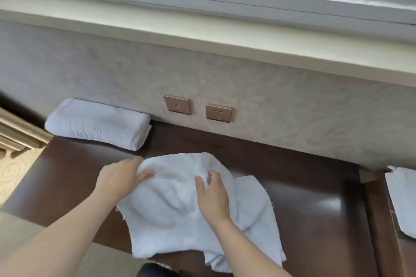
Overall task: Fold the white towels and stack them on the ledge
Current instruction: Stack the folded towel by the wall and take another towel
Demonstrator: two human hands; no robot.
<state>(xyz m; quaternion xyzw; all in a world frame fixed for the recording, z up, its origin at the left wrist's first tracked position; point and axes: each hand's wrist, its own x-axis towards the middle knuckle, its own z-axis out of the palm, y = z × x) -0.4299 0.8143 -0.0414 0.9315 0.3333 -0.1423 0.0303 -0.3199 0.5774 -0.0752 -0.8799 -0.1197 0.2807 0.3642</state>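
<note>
Loose white terry towel (180,209) lies rumpled on the dark glossy brown tabletop (315,198), near edge draped over the front lip, one flap sticking out to the right. No clean long axis yet; the bulk runs roughly front-to-back, far end bunched into a rounded hump pointing at the wall. Left hand (119,177) grips the far-left edge, fingers curled over the cloth, thumb under or behind it. Right hand (211,198) rests mid-towel, fingers partly bent, pinching a ridge of fabric; how firm that pinch is cannot be told. Progress looks early: one folded white embossed towel (96,123) sits done at the back left against the textured grey wall (270,108), long axis left-right along the wall. Another white cloth (403,198) shows at the right edge, unfolded as far as visible. Two bronze wall sockets (218,113) behind. The pale window ledge (202,36) carries nothing in view, so stacking is still pending.
</note>
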